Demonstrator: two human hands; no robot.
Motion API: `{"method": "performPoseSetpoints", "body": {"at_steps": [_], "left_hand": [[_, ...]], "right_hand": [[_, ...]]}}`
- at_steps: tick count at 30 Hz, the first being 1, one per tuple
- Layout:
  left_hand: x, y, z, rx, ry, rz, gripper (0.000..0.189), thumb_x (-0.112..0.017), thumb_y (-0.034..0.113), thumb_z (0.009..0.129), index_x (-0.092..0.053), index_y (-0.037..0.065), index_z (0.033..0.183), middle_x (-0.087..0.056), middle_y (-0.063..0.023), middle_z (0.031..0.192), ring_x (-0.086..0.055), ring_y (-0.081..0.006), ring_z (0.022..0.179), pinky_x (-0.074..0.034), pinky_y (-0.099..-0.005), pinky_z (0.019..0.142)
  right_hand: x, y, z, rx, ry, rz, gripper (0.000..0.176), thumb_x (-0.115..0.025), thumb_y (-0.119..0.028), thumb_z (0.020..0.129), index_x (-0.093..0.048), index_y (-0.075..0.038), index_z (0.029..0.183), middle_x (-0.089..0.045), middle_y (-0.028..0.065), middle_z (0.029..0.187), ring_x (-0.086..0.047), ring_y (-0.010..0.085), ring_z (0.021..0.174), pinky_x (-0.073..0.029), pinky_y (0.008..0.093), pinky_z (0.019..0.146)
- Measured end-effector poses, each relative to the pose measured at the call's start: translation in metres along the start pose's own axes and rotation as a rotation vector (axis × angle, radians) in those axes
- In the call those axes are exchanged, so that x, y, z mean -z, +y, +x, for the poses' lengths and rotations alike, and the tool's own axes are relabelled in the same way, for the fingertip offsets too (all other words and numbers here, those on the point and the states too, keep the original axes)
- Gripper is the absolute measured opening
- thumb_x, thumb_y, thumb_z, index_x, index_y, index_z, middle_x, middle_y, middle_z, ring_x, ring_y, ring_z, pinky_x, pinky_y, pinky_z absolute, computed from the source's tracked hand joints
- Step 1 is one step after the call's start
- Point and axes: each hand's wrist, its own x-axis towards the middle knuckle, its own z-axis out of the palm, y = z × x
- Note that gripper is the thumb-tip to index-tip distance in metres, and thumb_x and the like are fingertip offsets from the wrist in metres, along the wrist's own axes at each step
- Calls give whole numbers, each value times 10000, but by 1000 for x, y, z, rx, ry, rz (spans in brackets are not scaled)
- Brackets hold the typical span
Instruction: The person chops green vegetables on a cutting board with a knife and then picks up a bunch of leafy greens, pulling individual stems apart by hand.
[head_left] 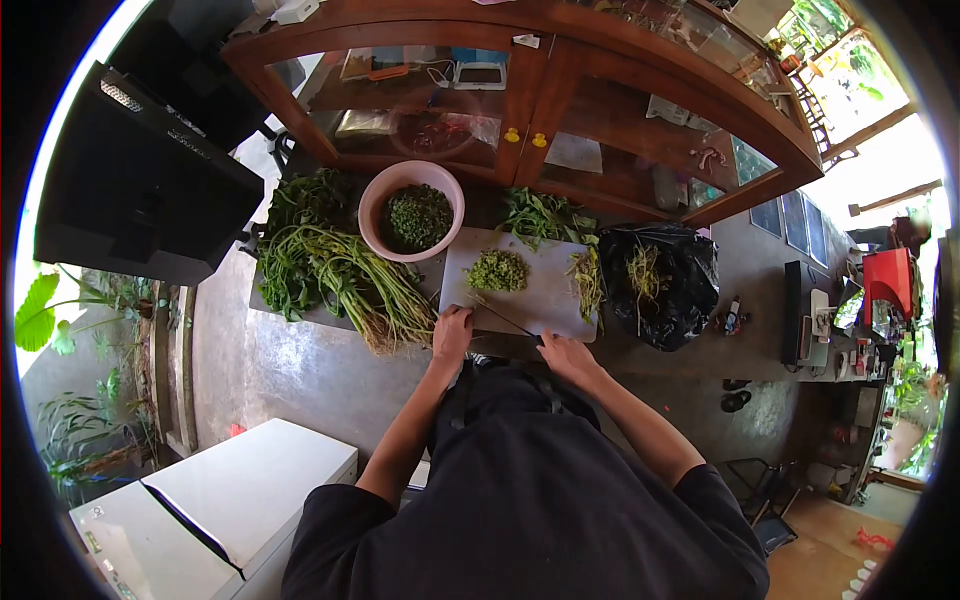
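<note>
My right hand (566, 357) grips the dark handle of a knife (508, 318), whose blade slants up and left over a pale cutting board (545, 270). At the board's lower left corner, my left hand (453, 332) has its fingers curled together; whatever may be in them is hidden. Chopped green stems (497, 271) lie in a small pile above the blade. Yellowish trimmings (586, 283) rest along the board's right edge. To the left of my left hand spreads a big bunch of long-stemmed greens (345, 275) with roots.
A pink bowl (370, 235) of chopped greens stands behind the board, beside loose leafy greens (540, 217). On the right, a black plastic bag (690, 290) holds trimmings. A wooden glass-door cabinet (525, 110) backs the table. A white appliance (250, 480) stands lower left.
</note>
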Motion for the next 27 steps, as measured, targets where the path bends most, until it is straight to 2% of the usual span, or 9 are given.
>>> {"method": "performPoseSetpoints", "body": {"at_steps": [6,8,12,14,18,21,23,27], "left_hand": [[-5,-5,0,-12,29,0,151,-610,92,810,-703,39,916,-651,-144,948,-635,-363,832,-524,-432,751],[-3,-2,0,10,14,-22,150,-611,96,814,-705,41,918,-649,-144,943,-637,-361,825,-526,-434,747],[-2,-2,1,13,3,-15,150,-611,94,816,-705,40,919,-647,-145,937,-637,-357,820,-527,-433,745],[-2,-1,1,5,-5,-1,149,-610,88,814,-706,34,914,-647,-145,936,-638,-355,818,-529,-427,745],[1,1,2,5,-13,-10,148,-607,84,814,-706,28,909,-648,-146,933,-637,-352,824,-529,-425,747],[4,7,4,12,-23,5,151,-607,80,811,-706,21,909,-648,-148,934,-637,-351,828,-528,-422,754],[3,5,1,2,-5,-16,156,-604,80,813,-705,16,913,-648,-149,936,-635,-354,826,-526,-423,761],[2,5,2,20,3,5,160,-603,86,816,-705,14,917,-654,-150,945,-636,-354,835,-524,-419,772]], "right_hand": [[21,-8,-7,31,-74,-22,406,-484,-282,946,-463,46,1185,-658,222,843,-645,416,761,-527,501,660],[30,-12,-9,34,-75,32,349,-469,-278,957,-460,33,1116,-642,232,784,-626,437,749,-500,522,650],[28,-10,-13,48,-45,56,337,-471,-278,955,-463,32,1087,-640,231,770,-625,435,736,-497,525,641],[34,-14,-14,-14,-117,62,323,-468,-277,954,-456,23,1074,-639,232,753,-625,437,715,-493,531,629],[5,-9,-9,-76,-182,63,316,-453,-278,958,-425,10,1086,-639,245,748,-623,450,708,-484,553,631],[-26,-4,7,-107,-188,139,335,-452,-274,950,-415,-6,1148,-650,269,812,-635,463,775,-494,570,685],[-36,-6,20,-67,-104,204,314,-429,-281,965,-371,-7,1106,-629,289,771,-611,488,741,-467,588,658],[-41,-10,26,-48,-94,210,315,-435,-276,961,-375,-5,1111,-627,292,772,-608,494,745,-469,584,659]]}}
